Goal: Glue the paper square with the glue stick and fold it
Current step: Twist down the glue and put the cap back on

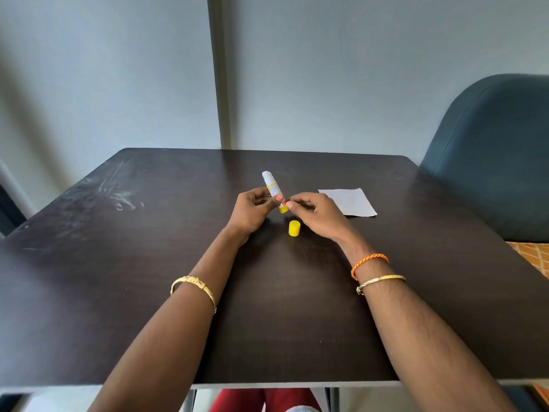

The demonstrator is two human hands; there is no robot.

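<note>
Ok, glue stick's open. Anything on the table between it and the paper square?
Nothing visible blocks it. The glue stick is held by the left hand and right hand. The paper square lies just beyond the right hand; the yellow cap sits nearer, off that path.

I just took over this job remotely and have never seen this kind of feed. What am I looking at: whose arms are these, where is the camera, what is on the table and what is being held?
There is no machine here: a person works with bare hands. The single picture comes from a camera on that person's head, looking forward and down, so the arms reach in from the bottom edge. The left hand and the right hand meet over a dark table and both hold the glue stick, tilted, with its white end up and uncovered. Its yellow cap stands on the table just below the hands. The paper square lies flat to the right, untouched. A chair stands at the far right.
</note>
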